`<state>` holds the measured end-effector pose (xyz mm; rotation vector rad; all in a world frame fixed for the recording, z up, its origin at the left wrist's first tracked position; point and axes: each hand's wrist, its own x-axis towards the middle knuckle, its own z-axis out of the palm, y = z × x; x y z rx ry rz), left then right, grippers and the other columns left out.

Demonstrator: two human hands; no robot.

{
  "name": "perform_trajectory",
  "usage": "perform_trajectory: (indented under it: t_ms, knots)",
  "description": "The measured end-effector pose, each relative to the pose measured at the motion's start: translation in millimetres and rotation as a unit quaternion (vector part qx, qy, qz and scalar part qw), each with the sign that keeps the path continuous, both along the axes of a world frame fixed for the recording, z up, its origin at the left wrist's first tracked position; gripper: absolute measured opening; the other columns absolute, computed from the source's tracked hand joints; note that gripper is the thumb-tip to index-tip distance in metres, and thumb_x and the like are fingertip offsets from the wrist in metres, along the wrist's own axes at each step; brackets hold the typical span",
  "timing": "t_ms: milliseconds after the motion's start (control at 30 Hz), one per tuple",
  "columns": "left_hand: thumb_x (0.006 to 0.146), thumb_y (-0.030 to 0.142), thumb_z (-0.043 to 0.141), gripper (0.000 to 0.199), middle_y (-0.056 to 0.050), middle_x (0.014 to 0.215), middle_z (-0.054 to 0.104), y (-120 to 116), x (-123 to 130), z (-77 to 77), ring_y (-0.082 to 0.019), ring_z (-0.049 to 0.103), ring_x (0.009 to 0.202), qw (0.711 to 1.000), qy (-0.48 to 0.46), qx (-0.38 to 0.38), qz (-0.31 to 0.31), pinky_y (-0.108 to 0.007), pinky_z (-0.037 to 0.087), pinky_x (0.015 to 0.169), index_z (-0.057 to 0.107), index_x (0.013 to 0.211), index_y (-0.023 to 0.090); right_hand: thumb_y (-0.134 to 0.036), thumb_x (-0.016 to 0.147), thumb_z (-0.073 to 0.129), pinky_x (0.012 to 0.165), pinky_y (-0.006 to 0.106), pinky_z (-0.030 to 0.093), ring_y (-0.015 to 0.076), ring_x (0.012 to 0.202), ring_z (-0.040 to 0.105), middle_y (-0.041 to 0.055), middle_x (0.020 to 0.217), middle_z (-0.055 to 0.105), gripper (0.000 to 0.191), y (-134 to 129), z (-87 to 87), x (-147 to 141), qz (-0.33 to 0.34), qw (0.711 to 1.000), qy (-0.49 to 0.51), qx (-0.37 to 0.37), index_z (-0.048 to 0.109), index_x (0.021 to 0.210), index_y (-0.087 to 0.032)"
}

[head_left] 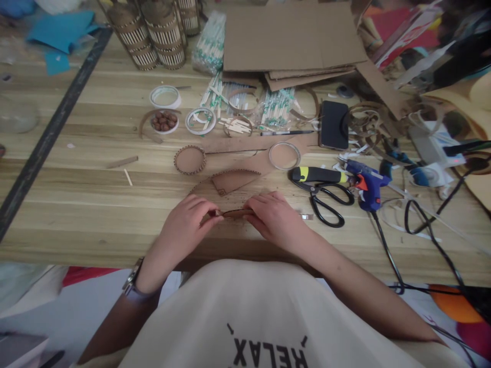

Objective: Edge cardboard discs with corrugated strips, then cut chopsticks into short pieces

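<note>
Strip (235, 213) left of scissors (313, 189), glue gun (370, 188) right, phone (334, 125) behind

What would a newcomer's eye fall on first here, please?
Probably the left hand and right hand, near the middle, pinching a brown cardboard strip between them. To their right, a blue glue gun and black scissors lie on the table; a large cardboard sheet lies at the back.

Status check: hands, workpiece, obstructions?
Left hand, right hand: pinching a brown strip. Strip spans between them. Scissors, glue gun: off right, apart from hands.

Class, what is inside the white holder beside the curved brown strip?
Brown, rounded pieces are inside the white holder; whatever lies beneath them is covered and cannot be seen.
</note>
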<state>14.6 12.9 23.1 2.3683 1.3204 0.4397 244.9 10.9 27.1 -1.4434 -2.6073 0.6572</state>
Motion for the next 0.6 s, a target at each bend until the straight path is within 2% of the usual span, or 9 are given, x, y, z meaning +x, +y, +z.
perform_trajectory:
  t_ms: [600]
  knots:
    - [0.096,0.026,0.058,0.017,-0.004,0.077,0.069,0.9,4.3,1.8,-0.021,0.06,0.077,0.995,-0.002,0.088,-0.041,-0.032,0.047,0.069,0.064,0.083,0.017,-0.018,0.094,0.054,0.079,0.034,0.033,0.0226,0.087,0.061,0.007,0.089,0.069,0.008,-0.4,-4.8,0.2,0.002,1.0,0.006,0.015,0.062,0.094,-0.016]
